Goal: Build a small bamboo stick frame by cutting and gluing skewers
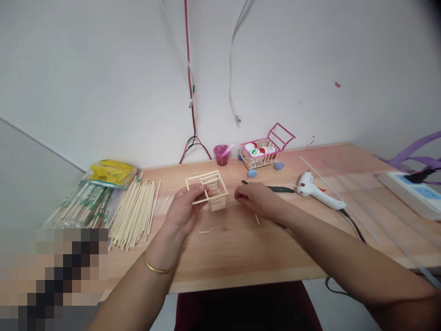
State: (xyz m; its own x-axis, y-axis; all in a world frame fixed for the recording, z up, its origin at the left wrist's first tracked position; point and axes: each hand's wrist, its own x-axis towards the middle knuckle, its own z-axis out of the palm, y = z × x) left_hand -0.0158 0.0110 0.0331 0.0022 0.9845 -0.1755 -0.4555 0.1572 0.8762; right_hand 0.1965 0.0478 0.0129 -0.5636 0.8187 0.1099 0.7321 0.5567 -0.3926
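Note:
A small open frame of pale wooden sticks (217, 202), with closely stacked bars on its sides, is in my left hand (188, 204). The thumb and fingers of that hand grip the long rails at its left end. To its right, my right hand (257, 198) is closed, fingertips pressed together and apart from the frame. What those fingertips hold, if anything, is too small to make out. A short stick (257, 219) shows just below my right hand. Behind that hand lies a dark-handled tool (280, 189), partly covered. A cut stick piece (204, 231) rests in front of the frame.
Loose sticks (132, 211) lie left, beside wrapped chopsticks (81, 202) and a yellow packet (113, 173). At the back stand a pink cup (221, 155) and a miniature stick cart (261, 161) holding bottle caps. A glue gun (319, 191), clear glue sticks (341, 200) and a power strip (411, 195) occupy the right.

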